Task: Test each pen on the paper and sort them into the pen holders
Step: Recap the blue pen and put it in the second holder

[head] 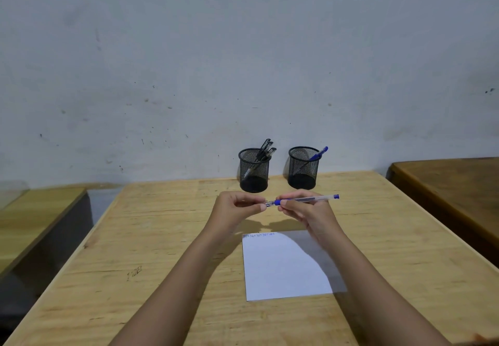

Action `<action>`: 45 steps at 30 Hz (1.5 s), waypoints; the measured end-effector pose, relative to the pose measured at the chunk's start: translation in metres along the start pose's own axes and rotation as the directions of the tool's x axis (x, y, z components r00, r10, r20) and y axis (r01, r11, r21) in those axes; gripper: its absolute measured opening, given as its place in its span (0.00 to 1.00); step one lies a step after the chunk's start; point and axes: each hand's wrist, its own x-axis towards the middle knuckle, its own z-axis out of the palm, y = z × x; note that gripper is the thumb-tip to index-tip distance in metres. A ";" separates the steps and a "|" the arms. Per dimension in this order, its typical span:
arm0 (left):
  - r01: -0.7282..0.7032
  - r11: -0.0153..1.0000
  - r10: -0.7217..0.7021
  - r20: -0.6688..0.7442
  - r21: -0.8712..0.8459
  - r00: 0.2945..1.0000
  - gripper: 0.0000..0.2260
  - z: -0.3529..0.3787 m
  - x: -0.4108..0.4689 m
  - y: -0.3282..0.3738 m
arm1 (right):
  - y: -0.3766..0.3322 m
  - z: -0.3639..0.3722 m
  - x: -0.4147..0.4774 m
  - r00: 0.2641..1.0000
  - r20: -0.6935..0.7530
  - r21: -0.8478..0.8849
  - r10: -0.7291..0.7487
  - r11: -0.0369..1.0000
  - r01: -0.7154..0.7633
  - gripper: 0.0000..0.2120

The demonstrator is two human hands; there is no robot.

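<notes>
Head: two holders (253, 175), four pens (266, 149) inside; hands (237, 208) grip fifth pen (310, 199)

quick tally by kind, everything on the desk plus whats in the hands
black pens: 3
blue pens: 2, counting the held pen
mesh pen holders: 2
sheets of paper: 1
total: 8

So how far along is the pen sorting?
Done: several black pens stand in the left holder, one blue pen in the right holder, and scribbles line the top of the paper. In hand: the right hand grips a clear pen above the table while the left hand pinches its tip end. Left: likely placing this one in a holder; no other loose pens show.
</notes>
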 end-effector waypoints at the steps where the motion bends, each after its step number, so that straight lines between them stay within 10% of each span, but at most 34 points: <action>1: -0.001 1.000 0.001 -0.004 -0.011 1.000 0.07 0.001 -0.001 0.001 | -0.001 0.000 -0.001 1.000 0.016 -0.006 0.003 1.000 -0.003 0.05; 11: 0.141 0.924 -0.129 0.057 -0.355 0.990 0.07 0.004 -0.009 0.005 | -0.003 0.001 -0.007 1.000 0.010 0.071 0.019 0.997 -0.020 0.07; 31: 0.073 0.956 -0.079 -0.010 -0.284 0.997 0.05 -0.005 -0.002 0.012 | -0.005 0.003 -0.001 0.994 -0.078 0.064 -0.074 0.995 0.079 0.06; 45: -0.115 0.993 0.114 -0.044 -0.022 0.993 0.05 0.038 0.081 0.057 | -0.041 -0.052 0.037 0.972 0.034 -0.700 -0.231 0.689 0.188 0.09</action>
